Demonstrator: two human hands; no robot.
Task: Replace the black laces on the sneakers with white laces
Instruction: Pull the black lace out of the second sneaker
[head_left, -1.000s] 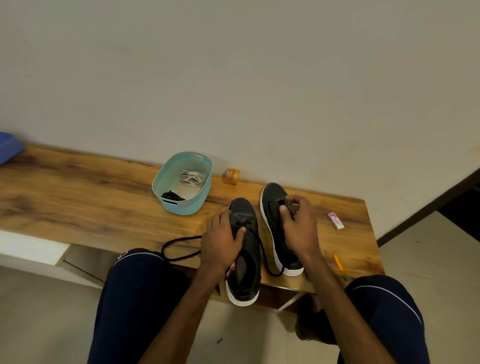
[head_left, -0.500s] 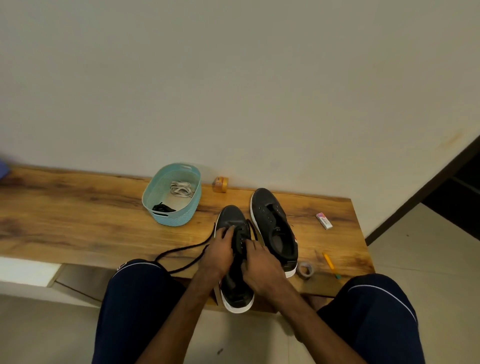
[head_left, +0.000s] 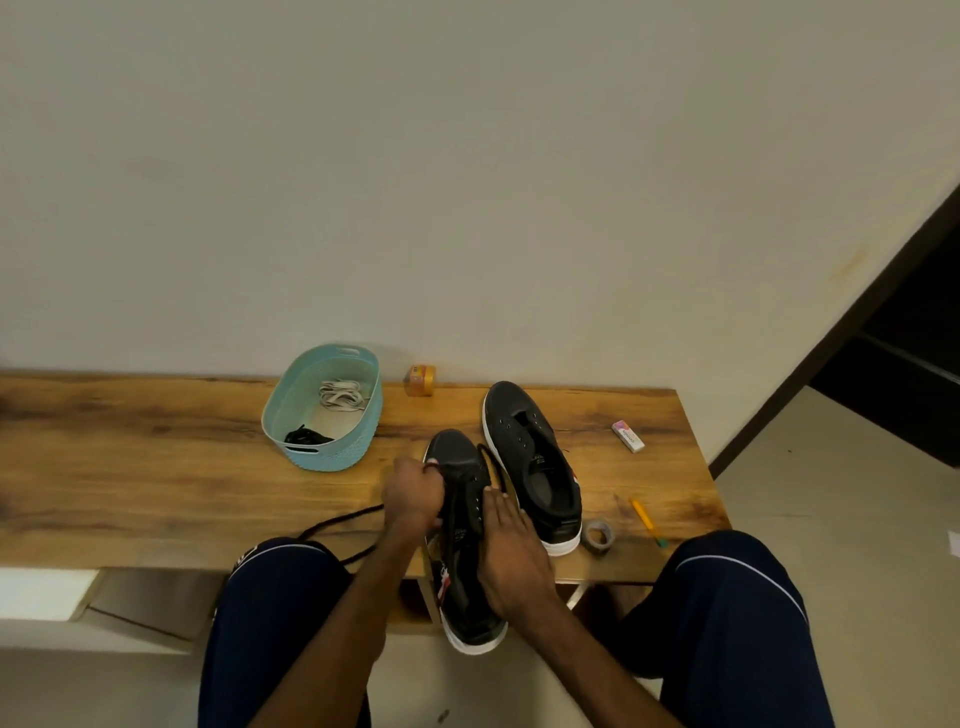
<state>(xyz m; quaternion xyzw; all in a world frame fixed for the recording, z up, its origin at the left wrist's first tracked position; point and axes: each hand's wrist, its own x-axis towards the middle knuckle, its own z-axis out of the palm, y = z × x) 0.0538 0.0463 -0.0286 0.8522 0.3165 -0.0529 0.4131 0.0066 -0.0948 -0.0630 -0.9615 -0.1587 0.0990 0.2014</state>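
Two black sneakers on the wooden tabletop (head_left: 156, 467): near sneaker (head_left: 462, 566) with its heel hanging over the front edge between the knees, far sneaker (head_left: 530, 457) just beside it to the right, unlaced. Left hand (head_left: 413, 493) closed in a pinch on the black lace (head_left: 337, 525) at the near sneaker's toe-end eyelets, fingertips sunk into the lacing and hard to tell from it. From there, lace running left across the wood and over the edge behind the left knee, end out of sight. Right hand (head_left: 511, 561) laid on the same sneaker's right side, fingers nearly straight toward the eyelets, pressing rather than wrapped around; thumb hidden, collar and much of the opening covered by the palm.

Farther back, teal basket (head_left: 291, 410) with white laces (head_left: 340, 395) at its far end and a dark bundle (head_left: 306, 435) at its near end, too dim to name for sure. Small orange roll (head_left: 420, 379) against the wall. Eraser (head_left: 627, 435), grey tape roll (head_left: 597, 535) and pencil (head_left: 644, 519) right of the sneakers, print on the eraser unreadable. Left end of the tabletop cut off by the frame.
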